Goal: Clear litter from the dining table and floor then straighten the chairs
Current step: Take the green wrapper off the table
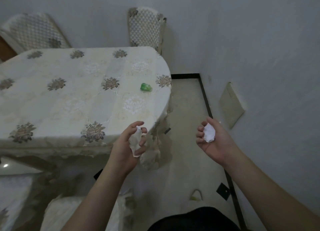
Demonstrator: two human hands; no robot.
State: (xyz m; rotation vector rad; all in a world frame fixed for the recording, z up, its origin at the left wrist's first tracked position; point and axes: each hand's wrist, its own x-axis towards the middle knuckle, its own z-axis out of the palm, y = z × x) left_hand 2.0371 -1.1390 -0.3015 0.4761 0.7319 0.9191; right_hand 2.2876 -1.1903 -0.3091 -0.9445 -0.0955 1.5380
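Observation:
My left hand [128,144] grips a crumpled off-white paper [136,140] just off the near right corner of the dining table [52,101]. My right hand [213,140] hovers over the floor to the right, palm up, its fingers curled round a crumpled white paper ball [209,133]. A crumpled green wrapper [146,87] lies on the floral tablecloth close to the table's right edge. On the floor near my feet lies a small yellowish scrap [195,195].
Two covered chairs stand behind the table: one [145,28] at the far right corner, another [34,31] at the far left. A third chair's seat [69,211] is at the bottom left. The wall [268,57] closes the right side, with a cream panel [231,104] on it.

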